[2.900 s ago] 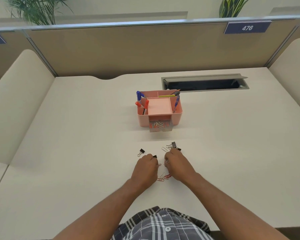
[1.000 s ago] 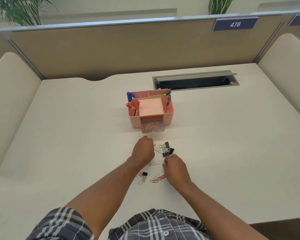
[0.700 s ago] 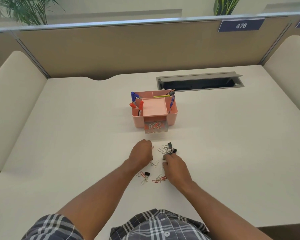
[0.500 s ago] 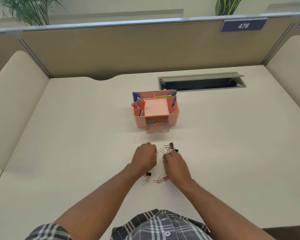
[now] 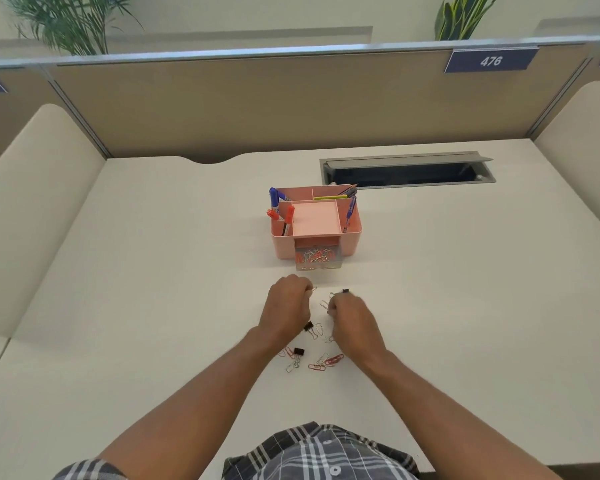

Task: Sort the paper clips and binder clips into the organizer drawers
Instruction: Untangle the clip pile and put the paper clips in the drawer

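Observation:
A pink organizer (image 5: 352, 237) stands mid-desk, its clear drawer (image 5: 317, 259) pulled out and holding red and silver paper clips. My left hand (image 5: 286, 308) is curled in front of the drawer, pinching a silver paper clip (image 5: 314, 289) that sticks out past its fingers. My right hand (image 5: 352, 320) curls down over a small pile. Silver clips (image 5: 324, 303) lie by its thumb, and a black binder clip (image 5: 345, 291) sits at its fingertips. What it pinches is hidden. Between my wrists lie two more binder clips (image 5: 298, 351), red paper clips (image 5: 330, 361) and a silver clip (image 5: 292, 366).
Pens and markers (image 5: 274, 199) stand in the organizer's compartments. A grey cable slot (image 5: 407, 169) is open in the desk behind it. Padded partitions (image 5: 32, 202) close off both sides, and a divider wall (image 5: 257, 105) runs along the back.
My left hand has stayed curled just in front of the drawer, a clip now showing past its fingers. My right hand has crept forward over the pile and covers one binder clip.

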